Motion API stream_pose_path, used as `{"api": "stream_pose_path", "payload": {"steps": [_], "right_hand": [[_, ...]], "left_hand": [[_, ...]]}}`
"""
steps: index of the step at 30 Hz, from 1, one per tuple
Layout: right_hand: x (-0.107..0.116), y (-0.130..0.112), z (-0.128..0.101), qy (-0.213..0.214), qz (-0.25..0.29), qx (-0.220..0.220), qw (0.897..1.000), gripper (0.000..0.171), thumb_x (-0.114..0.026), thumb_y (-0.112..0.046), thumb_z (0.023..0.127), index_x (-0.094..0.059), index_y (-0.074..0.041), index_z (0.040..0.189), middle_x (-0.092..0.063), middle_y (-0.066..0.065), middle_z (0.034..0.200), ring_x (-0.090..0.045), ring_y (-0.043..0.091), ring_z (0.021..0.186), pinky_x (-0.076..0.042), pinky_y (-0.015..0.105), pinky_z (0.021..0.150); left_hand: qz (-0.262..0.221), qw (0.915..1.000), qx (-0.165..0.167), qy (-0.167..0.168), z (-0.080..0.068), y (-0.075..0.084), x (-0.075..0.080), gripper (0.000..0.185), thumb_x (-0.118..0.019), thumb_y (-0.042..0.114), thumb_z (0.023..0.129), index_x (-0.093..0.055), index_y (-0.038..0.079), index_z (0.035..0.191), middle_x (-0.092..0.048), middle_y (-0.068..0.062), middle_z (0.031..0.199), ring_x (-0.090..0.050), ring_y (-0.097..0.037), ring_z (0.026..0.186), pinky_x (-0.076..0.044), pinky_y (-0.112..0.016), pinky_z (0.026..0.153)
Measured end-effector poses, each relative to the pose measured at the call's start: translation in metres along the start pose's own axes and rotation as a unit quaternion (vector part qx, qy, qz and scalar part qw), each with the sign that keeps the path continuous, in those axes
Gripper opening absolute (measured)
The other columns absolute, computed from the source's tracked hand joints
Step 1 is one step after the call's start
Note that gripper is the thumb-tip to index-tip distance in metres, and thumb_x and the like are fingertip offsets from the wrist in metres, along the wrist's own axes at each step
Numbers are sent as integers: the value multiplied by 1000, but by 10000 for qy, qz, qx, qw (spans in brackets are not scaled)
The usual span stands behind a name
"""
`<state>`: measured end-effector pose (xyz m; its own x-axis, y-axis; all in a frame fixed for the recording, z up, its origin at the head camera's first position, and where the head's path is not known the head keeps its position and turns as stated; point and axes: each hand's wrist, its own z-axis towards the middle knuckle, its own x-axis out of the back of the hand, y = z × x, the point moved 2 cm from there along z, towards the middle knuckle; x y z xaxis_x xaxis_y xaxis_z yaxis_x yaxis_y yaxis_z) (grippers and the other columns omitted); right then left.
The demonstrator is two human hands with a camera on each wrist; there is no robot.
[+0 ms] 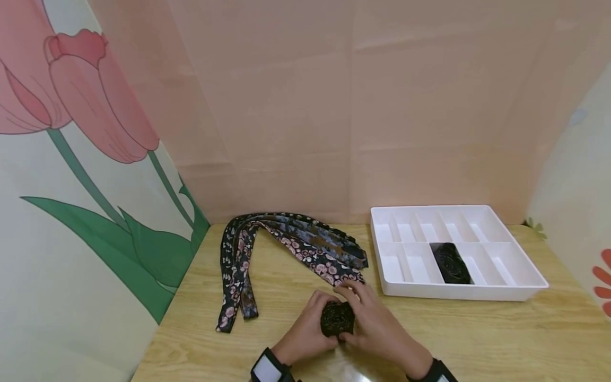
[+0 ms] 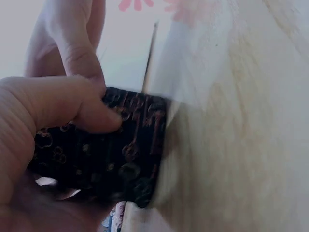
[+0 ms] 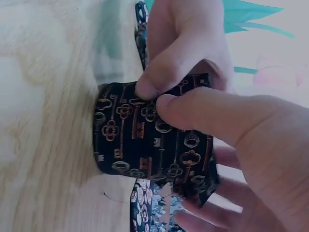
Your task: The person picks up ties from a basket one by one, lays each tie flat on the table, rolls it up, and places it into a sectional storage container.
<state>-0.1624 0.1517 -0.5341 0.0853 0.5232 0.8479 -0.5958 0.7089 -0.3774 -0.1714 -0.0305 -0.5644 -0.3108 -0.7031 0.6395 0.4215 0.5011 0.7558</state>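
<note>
Rolled tie (image 1: pixel 337 319), black with a gold key pattern, sits low in the centre of the head view, on the wooden table (image 1: pixel 477 339), and you have both hands around it. Your left hand (image 1: pixel 307 331) curls against its left side with the thumb (image 2: pixel 91 113) pressed on the fabric; your right hand (image 1: pixel 377 323) wraps it from the right, thumb (image 3: pixel 203 113) on the outer layer. Lower right in the frame, the white divided tray (image 1: pixel 525 289) already holds one dark roll (image 1: pixel 451 262) in a front compartment. Loose ties (image 1: pixel 286 241) lie spread at centre left, and a floral tip (image 3: pixel 145 208) peeks out beneath your roll in the right wrist view. The likely risk: ease either thumb and the outer wrap may spring loose, so the coil unwinds. Lift carelessly and you could snag that floral tie underneath and drag it along.
</note>
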Motion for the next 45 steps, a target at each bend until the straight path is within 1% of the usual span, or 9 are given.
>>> {"api": "stream_pose_path", "payload": {"steps": [3,8,12,16,23,27,30,38,45], "right_hand": [[-4,0,-2,-320,64,-8,9995,84,-87,-33,66,-50,-16,140,-55,3,132,-53,20,121,-51,42,98],[-8,0,-4,-518,257,-57,9983,66,-85,-30,69,-58,-15,127,-58,2,126,-55,18,118,-51,41,98],[-9,4,-4,-811,568,-200,9949,67,-86,-33,68,-55,-14,125,-62,3,122,-60,20,112,-53,43,94],[-12,7,-5,-950,919,-380,9905,70,-86,-32,68,-52,-14,126,-66,4,118,-64,20,107,-54,44,91],[-16,11,-5,-605,820,-513,9935,60,-89,-34,63,-63,-18,115,-64,-4,113,-63,15,104,-53,43,92],[-13,13,-4,-308,856,-967,9912,59,-90,-29,58,-65,-18,111,-66,-1,112,-64,18,103,-53,43,92],[-6,14,-2,-1,840,-1329,9876,62,-91,-28,59,-65,-12,113,-67,4,112,-65,22,101,-54,44,90],[36,37,9,1035,533,-1751,9776,64,-88,-34,68,-61,-5,119,-67,15,112,-66,36,99,-54,53,84],[66,65,12,1510,355,-2181,9635,64,-82,-41,76,-59,0,120,-65,24,114,-64,41,100,-52,57,79]], "left_hand": [[-225,9997,58,-112,-1,-3,-1,79,-78,10,71,-35,29,134,-45,9,134,-49,-8,124,-43,-29,104],[-520,9985,97,-159,-4,-8,0,74,-77,9,72,-35,25,131,-44,7,131,-49,-9,122,-43,-27,102],[-665,9976,162,-91,-5,-11,0,69,-79,9,71,-44,29,128,-44,7,129,-50,-8,119,-44,-28,103],[-1100,9932,386,-70,-6,-15,-2,70,-79,8,72,-45,30,129,-51,7,130,-53,-8,119,-46,-28,102],[-1534,9877,246,-147,-6,-14,-4,68,-71,-4,74,-43,27,128,-51,6,130,-52,-10,123,-46,-29,105],[-2035,9789,81,-162,0,-15,-3,68,-54,-15,74,-41,21,130,-48,-1,136,-50,-13,129,-43,-27,108],[-2244,9745,88,13,8,-17,2,64,-45,-17,77,-42,16,132,-48,-7,137,-51,-15,129,-43,-26,108],[-1641,9849,50,541,45,-14,17,37,-54,-4,92,-53,11,126,-59,-5,123,-58,-16,114,-51,-26,93],[-1492,9874,-120,505,77,-1,11,25,-54,6,97,-57,14,121,-63,-3,117,-61,-15,108,-51,-24,90]]}}
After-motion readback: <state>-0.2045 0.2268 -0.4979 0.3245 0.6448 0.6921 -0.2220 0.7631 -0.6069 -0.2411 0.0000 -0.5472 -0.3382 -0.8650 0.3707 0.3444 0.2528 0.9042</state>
